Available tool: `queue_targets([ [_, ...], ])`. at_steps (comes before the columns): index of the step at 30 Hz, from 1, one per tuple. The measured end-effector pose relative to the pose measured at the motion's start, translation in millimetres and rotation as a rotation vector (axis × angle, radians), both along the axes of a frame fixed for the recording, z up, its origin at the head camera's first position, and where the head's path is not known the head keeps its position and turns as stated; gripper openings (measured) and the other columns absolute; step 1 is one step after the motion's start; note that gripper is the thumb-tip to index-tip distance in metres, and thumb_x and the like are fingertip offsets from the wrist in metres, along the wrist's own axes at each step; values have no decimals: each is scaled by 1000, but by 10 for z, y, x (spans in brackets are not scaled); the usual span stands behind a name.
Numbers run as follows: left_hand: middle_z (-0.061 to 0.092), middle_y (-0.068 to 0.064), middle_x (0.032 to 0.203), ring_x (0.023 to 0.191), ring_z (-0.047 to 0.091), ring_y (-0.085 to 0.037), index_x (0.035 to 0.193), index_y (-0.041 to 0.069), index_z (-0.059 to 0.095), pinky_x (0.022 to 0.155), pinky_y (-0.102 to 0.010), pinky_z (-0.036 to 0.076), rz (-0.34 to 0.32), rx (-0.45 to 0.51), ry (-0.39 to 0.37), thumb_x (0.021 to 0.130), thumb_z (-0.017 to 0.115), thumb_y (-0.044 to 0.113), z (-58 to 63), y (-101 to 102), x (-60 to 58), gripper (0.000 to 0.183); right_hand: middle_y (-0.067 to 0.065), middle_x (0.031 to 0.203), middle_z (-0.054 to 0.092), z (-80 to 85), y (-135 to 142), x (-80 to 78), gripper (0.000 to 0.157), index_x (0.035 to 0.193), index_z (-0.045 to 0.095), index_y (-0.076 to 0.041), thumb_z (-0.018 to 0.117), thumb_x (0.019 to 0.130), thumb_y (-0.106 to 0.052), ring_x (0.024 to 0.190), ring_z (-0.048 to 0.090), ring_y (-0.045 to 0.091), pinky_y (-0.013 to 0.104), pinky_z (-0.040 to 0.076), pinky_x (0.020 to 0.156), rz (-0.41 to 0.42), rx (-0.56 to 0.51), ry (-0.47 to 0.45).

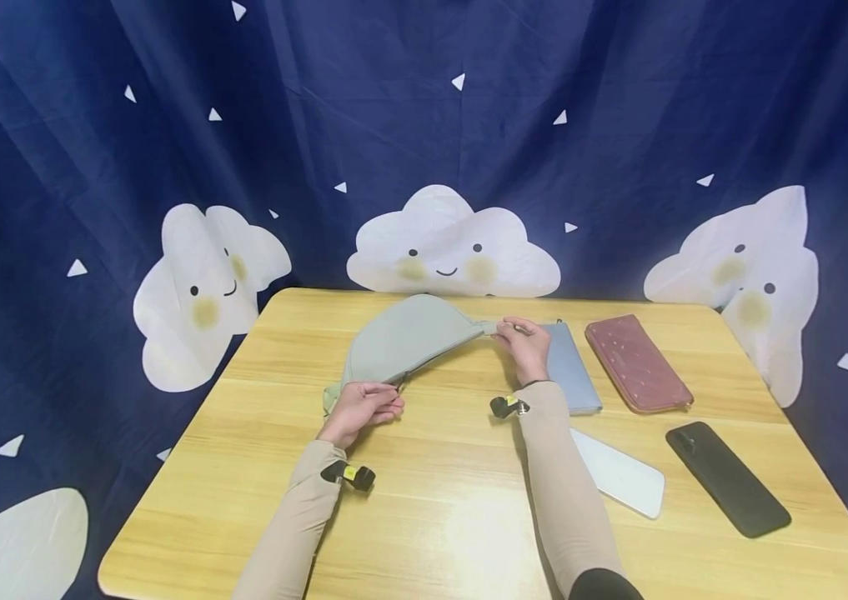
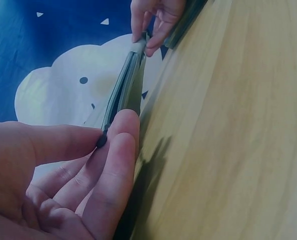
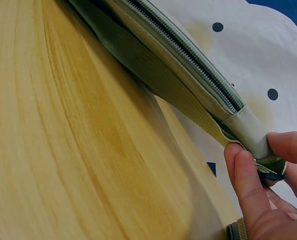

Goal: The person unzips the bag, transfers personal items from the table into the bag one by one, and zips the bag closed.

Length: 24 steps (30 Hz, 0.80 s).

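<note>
A pale grey-green belt bag (image 1: 412,337) is held up over the far side of the table, its zipper edge facing me. My left hand (image 1: 359,410) pinches the dark zipper pull (image 2: 102,139) between thumb and fingers. At the bag's right end, my right hand (image 1: 527,348) grips the tab where the strap (image 3: 153,75) joins. In the right wrist view the zipper teeth (image 3: 188,57) look closed along the part near that end. The left wrist view shows a dark gap along the zipper ahead of the pull. What is inside the bag is hidden.
Right of the bag lie a blue-grey flat pouch or notebook (image 1: 575,375), a dark red zip wallet (image 1: 637,367), a white phone (image 1: 622,475) and a black phone (image 1: 727,479). The wooden table (image 1: 424,533) ends at a blue cloud-print curtain (image 1: 393,108).
</note>
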<state>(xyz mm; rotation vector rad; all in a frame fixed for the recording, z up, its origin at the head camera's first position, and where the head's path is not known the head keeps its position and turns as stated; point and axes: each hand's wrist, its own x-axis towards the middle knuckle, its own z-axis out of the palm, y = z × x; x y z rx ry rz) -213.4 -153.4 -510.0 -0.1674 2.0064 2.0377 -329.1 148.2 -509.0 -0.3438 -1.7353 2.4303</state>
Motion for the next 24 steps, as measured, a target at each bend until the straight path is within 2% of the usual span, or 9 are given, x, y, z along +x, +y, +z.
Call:
queue_targets([
  [16, 79, -5, 87, 78, 77, -11, 126, -17, 61, 75, -21, 61, -5, -15, -2, 101, 61, 3, 6, -14, 34, 33, 4, 94, 70, -1, -4, 10, 37, 123, 63, 15, 74, 89, 4, 80, 76, 16, 28, 62, 82, -9, -20, -7],
  [24, 78, -4, 86, 78, 76, -11, 127, -18, 61, 75, -21, 61, -4, -15, 1, 100, 61, 3, 8, -18, 47, 34, 4, 96, 69, 12, 7, 12, 39, 126, 62, 16, 72, 90, 4, 78, 75, 12, 27, 62, 82, 2, -15, 0],
])
